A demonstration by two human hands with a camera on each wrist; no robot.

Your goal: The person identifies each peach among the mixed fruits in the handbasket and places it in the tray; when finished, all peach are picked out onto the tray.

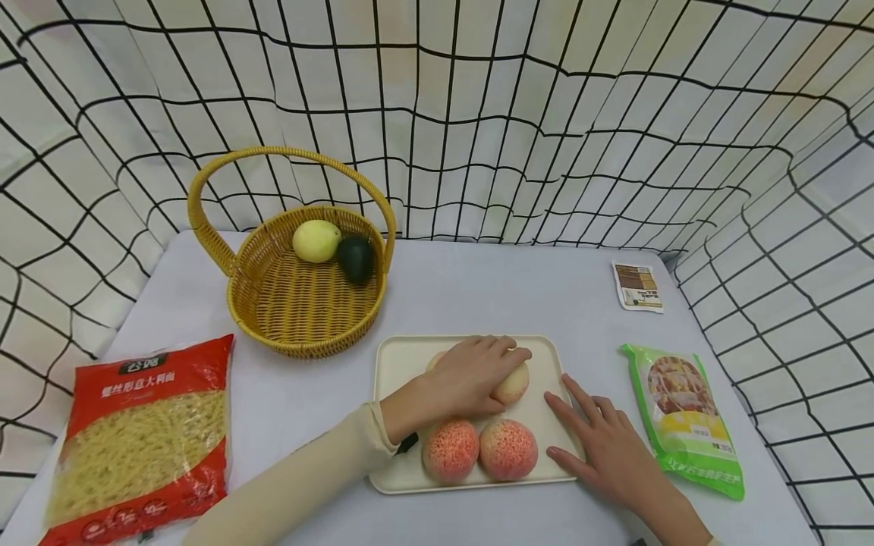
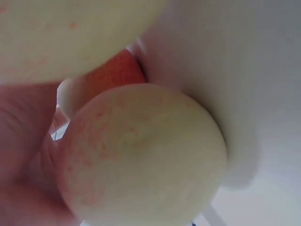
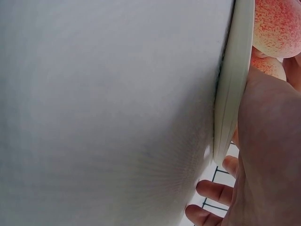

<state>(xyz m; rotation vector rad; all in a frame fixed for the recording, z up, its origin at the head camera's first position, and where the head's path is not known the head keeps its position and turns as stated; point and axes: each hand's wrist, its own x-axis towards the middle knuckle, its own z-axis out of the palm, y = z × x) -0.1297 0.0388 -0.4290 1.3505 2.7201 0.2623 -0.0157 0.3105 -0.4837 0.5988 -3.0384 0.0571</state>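
Observation:
A cream rectangular tray (image 1: 403, 356) holds several peaches. My left hand (image 1: 464, 377) reaches over it from the left, fingers curled over a pale peach (image 1: 515, 387) at the tray's back right. Behind that hand, another peach (image 1: 435, 360) is mostly hidden. Two redder peaches, one on the left (image 1: 451, 451) and one on the right (image 1: 508, 450), sit at the tray's front. In the left wrist view a pale peach (image 2: 146, 155) fills the middle, close to the fingers. My right hand (image 1: 610, 453) lies at the tray's right rim with fingers spread, holding nothing.
A yellow wicker basket (image 1: 310, 347) with a tall handle stands back left, containing a yellow-green fruit (image 1: 317, 241) and a dark green one (image 1: 356, 259). A red pasta bag (image 1: 146, 440) lies left. On the right are a green food packet (image 1: 686, 417) and a small sachet (image 1: 638, 287).

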